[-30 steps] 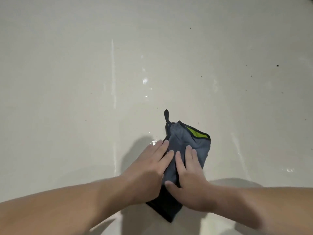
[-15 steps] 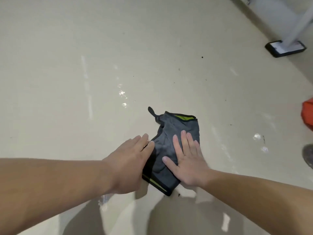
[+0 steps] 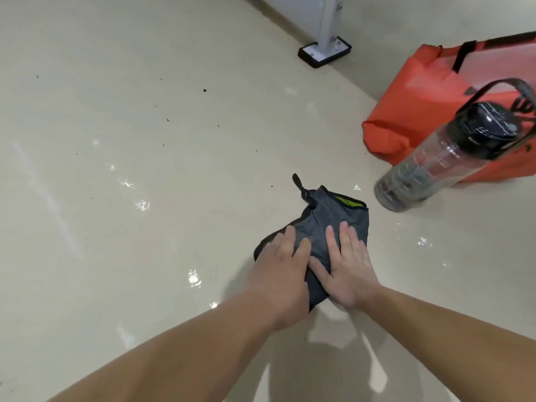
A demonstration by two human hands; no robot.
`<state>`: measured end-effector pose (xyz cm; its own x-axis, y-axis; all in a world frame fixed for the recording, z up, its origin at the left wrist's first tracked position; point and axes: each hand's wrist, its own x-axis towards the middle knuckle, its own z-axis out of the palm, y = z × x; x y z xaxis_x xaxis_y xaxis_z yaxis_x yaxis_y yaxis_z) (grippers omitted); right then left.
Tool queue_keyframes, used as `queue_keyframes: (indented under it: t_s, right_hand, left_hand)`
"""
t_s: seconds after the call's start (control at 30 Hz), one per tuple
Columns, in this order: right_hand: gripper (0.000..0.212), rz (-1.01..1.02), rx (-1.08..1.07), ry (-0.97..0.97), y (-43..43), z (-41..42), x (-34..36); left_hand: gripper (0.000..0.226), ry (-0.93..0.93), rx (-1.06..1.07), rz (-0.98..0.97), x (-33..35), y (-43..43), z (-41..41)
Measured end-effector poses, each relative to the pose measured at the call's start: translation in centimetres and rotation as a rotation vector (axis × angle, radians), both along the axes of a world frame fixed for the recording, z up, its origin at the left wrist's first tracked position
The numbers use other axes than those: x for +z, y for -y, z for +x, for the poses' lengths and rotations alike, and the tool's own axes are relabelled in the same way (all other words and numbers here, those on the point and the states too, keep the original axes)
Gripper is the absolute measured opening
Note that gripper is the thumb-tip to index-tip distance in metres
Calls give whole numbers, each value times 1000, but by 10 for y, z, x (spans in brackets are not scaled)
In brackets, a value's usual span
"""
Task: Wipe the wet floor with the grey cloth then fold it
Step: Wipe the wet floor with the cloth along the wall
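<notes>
Both hands lay flat on the grey cloth (image 3: pixel 319 227), left hand (image 3: pixel 280 278) and right hand (image 3: pixel 348 274), fingers (image 3: pixel 330 239) spread a little, pinching nothing. The hands hid the cloth's near part.

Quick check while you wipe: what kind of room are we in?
Probably an indoor utility or workshop-type room, though I can't be sure. Clues: a glossy cream floor with wet patches, a white metal post bolted to a black base plate, and an orange fabric bag beside a clear plastic bottle.
</notes>
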<state>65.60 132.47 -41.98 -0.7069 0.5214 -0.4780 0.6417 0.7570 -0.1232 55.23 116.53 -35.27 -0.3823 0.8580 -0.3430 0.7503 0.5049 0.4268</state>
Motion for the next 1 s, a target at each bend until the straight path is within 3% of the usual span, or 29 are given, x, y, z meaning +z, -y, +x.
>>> queue_keyframes:
  t_s: [0.2,0.33,0.5,0.6,0.73,0.83,1.0]
  right_hand:
    - [90,48,-412,110,12,52,-2]
    - [93,102,-614,61,32,48,-8]
    - [104,85,-576,31,78,34,-13]
    - [118,102,-436,211,108,29,0]
    - [111,21,-214,380,163,46,22]
    - [111,-82,-119,522,214,60,35]
    - [107,-127,-225,391,228,69,77]
  left_hand:
    - [78,-73,-95,-46,-10,12,-1]
    - [75,-65,-89,-97,-7,25,-14]
    - [80,-235,-350,-185,3,59,-43]
    - [86,-306,-485,-214,8,75,-62]
    - [81,-263,-460,-99,0,99,-69]
    - [84,-247,-556,-150,-8,124,-60]
    - [91,-311,-721,-144,-12,128,-48]
